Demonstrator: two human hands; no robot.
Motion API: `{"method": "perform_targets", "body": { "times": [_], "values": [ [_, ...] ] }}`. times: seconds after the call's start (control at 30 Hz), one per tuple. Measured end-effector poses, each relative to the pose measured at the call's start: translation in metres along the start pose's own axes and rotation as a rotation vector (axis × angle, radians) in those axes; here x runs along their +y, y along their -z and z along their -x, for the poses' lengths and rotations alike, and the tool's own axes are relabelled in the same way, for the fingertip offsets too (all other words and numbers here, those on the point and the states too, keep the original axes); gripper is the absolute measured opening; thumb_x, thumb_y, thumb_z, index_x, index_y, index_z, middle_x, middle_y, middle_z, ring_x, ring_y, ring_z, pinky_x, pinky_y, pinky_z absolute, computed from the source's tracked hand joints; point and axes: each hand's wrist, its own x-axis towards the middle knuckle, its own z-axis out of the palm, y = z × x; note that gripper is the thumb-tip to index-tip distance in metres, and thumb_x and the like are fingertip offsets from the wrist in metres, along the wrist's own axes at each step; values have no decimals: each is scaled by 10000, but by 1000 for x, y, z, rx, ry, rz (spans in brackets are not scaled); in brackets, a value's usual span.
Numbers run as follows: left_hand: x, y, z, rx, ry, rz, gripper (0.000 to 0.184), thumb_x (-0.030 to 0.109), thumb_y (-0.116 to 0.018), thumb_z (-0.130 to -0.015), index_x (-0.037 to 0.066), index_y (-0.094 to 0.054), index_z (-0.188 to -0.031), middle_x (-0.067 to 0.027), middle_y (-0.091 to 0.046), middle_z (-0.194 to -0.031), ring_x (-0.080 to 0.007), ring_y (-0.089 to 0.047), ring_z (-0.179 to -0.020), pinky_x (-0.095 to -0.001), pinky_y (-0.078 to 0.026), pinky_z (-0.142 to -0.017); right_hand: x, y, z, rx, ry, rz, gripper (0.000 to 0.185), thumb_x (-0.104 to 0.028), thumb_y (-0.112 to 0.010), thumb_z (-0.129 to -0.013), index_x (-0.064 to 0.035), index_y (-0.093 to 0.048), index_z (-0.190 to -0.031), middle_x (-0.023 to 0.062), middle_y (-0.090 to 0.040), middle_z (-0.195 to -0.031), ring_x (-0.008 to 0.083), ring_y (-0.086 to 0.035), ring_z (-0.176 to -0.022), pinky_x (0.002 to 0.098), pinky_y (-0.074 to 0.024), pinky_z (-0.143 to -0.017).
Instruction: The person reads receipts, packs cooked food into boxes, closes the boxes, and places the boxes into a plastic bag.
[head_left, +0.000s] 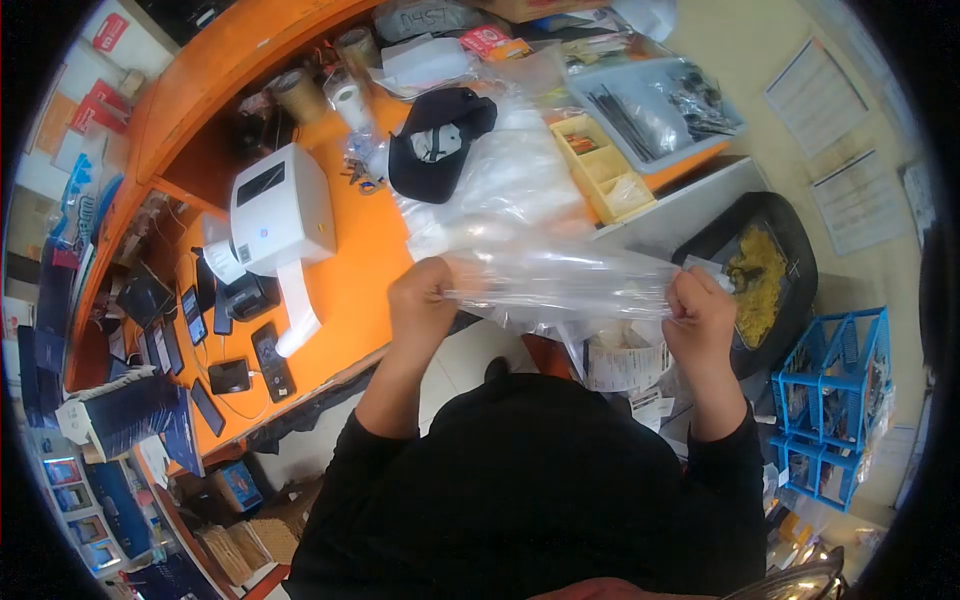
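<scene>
A clear plastic bag (560, 285) is stretched sideways in front of my body, its film creased between both fists. My left hand (420, 292) is closed around one end of it, above the front edge of the orange desk. The opposite end is gripped by my right hand (700, 305), near the black bin. Beyond the stretched film, a pile of clear plastic bags (525, 165) lies on the desk, with a black cap (440, 140) on its left side. What is inside the bag, if anything, cannot be made out.
A white label printer (285, 210) stands on the orange desk (370, 240), with several phones (270, 360) near it. A yellow divided tray (600, 165) and a blue-grey tray (655, 110) sit at the back right. At right are a black bin (800, 270) and blue baskets (835, 380).
</scene>
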Motion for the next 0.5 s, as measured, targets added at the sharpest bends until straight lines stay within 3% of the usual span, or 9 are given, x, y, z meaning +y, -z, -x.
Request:
{"method": "perform_targets", "body": {
  "times": [0.03,0.07,0.1,0.2,0.27,0.33,0.43,0.47,0.5],
  "values": [
    [-4,6,-5,46,15,39,121,-36,-648,-705,45,-565,-671,-61,-539,-627,-165,-538,-569,-268,-423,-531,10,2,-5,88,28,-26,227,103,-550,-580,-37,-374,-618,105,-388,-603,275,-455,-554,351,-366,-496],
    [-36,23,-9,44,254,93,141,-12,-673,-706,50,-557,-657,-59,-531,-624,-150,-526,-577,-257,-416,-531,20,6,-11,178,55,-52,237,110,-542,-580,-34,-356,-610,102,-365,-589,256,-433,-537,334,-355,-490],
    [-68,39,-13,43,494,147,168,11,-698,-707,55,-549,-643,-57,-522,-620,-136,-514,-585,-246,-410,-530,26,15,-18,124,-175,-225,256,120,-516,-561,-35,-315,-598,93,-327,-570,232,-396,-526,302,-326,-487],
    [-71,44,-21,123,285,-222,149,82,-729,-718,63,-582,-703,-76,-551,-647,-179,-547,-634,-295,-446,-607,28,10,-25,-48,-71,-259,254,110,-510,-536,-41,-316,-605,87,-340,-570,228,-414,-528,295,-319,-486],
    [-41,23,-38,257,-161,-413,143,29,-697,-709,60,-581,-787,-78,-563,-674,-217,-574,-667,-352,-464,-751,25,-1,-40,-174,29,-465,246,107,-501,-519,-43,-325,-605,83,-349,-571,220,-426,-530,294,-317,-485],
    [-17,-8,-46,134,-415,-421,211,27,-691,-711,64,-598,-897,-80,-596,-715,-266,-604,-716,-415,-449,-869,13,-11,-66,-501,58,-517,265,114,-566,-572,-45,-357,-610,72,-397,-599,185,-457,-546,296,-342,-496],
    [-53,-37,-31,-423,-319,-49,362,145,-736,-690,91,-613,-1026,-117,-617,-750,-287,-613,-776,-406,-467,-764,6,-28,-115,-817,-37,-703,270,63,-686,-642,-43,-438,-627,48,-484,-653,142,-502,-598,288,-387,-527],
    [-75,-47,-20,-454,-171,6,346,133,-718,-699,81,-609,-1023,-128,-613,-752,-301,-605,-750,-399,-468,-729,11,-32,-134,-833,-118,-697,217,-7,-756,-686,-35,-541,-671,18,-551,-721,114,-529,-656,265,-425,-574],
    [-97,-58,-8,-477,-19,60,330,121,-700,-708,71,-605,-1020,-140,-608,-754,-316,-596,-724,-391,-468,-694,30,-43,-152,-738,-73,-681,165,2,-742,-696,-32,-581,-695,19,-570,-737,114,-542,-677,259,-433,-591]
  ]
}}
